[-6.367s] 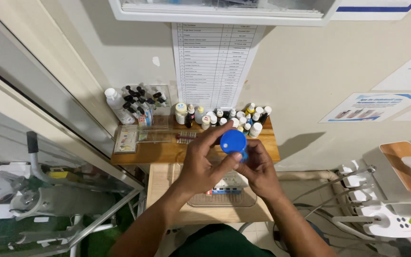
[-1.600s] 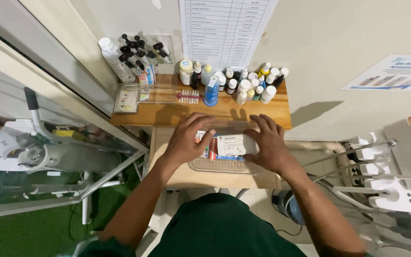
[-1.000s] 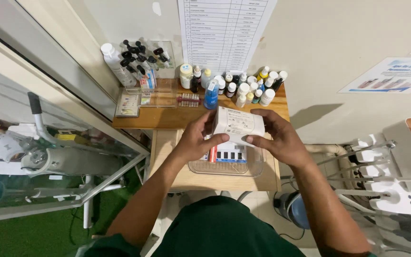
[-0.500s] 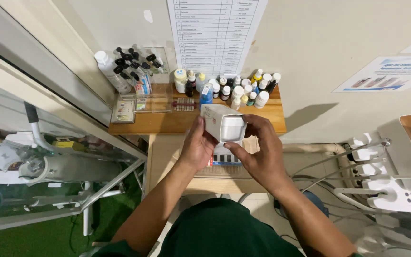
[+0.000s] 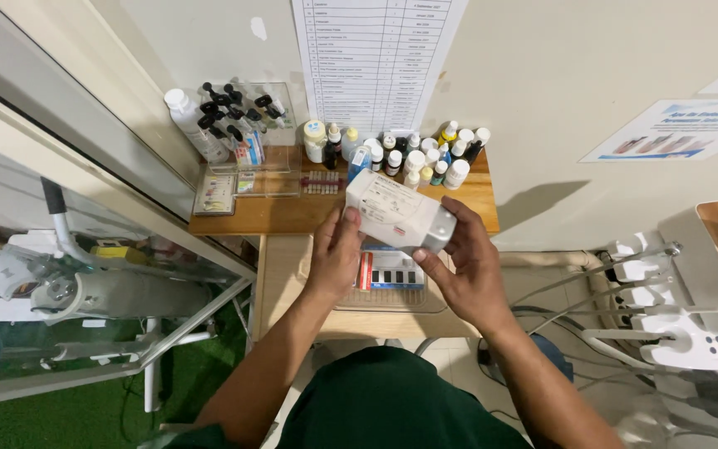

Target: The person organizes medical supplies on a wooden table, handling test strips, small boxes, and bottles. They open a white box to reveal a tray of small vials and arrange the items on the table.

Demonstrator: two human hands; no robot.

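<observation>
A box (image 5: 399, 212) sits between both hands, above a tray (image 5: 388, 283), bottles (image 5: 425, 154) behind.

- We see an evenly bright indoor scene, lit from above and somewhat from the left.
- The wooden shelf (image 5: 292, 212) casts a soft shadow rightward on the pale wall (image 5: 592, 75).
- Wide-angle distortion bends the window frame (image 5: 85, 158) at the left edge.
- Fine print on the wall sheet (image 5: 376, 50) is too soft to read.
</observation>
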